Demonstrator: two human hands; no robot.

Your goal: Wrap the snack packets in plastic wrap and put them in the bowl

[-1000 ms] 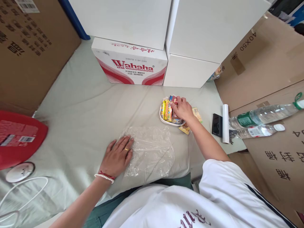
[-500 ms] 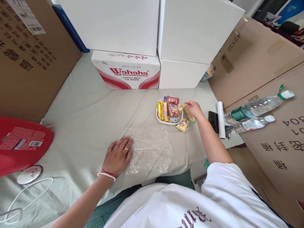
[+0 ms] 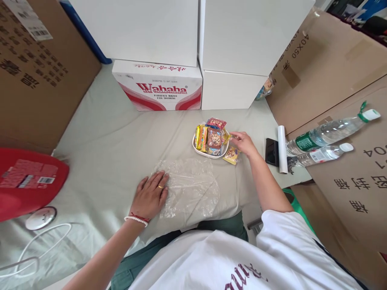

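Observation:
My left hand point(image 3: 150, 194) lies flat with its fingers spread. It rests on the left edge of a clear plastic bag point(image 3: 190, 189) spread on the cloth. Farther forward, a small white tray point(image 3: 208, 154) holds several wrapped snacks, among them a brown biscuit packet point(image 3: 214, 138), upright yellow packets point(image 3: 200, 137) and a dark red packet point(image 3: 216, 123). At the tray's right rim is my right hand point(image 3: 244, 143), fingers stretched toward a yellow wrapper point(image 3: 225, 137) there. Just below that hand, a loose yellow snack packet point(image 3: 231, 155) lies on the cloth.
A Wahaha carton point(image 3: 163, 89) and white boxes point(image 3: 231, 90) stand behind the tray. To the right are a black phone point(image 3: 271, 152), a white roll point(image 3: 282, 150) and two water bottles point(image 3: 329, 133). A red object point(image 3: 30, 185) and a white cable point(image 3: 45, 235) lie left.
My right hand has moved left to the tray's rim, and the tray has shifted slightly left. The greenish-yellow packet by that hand no longer shows. My left hand stays put.

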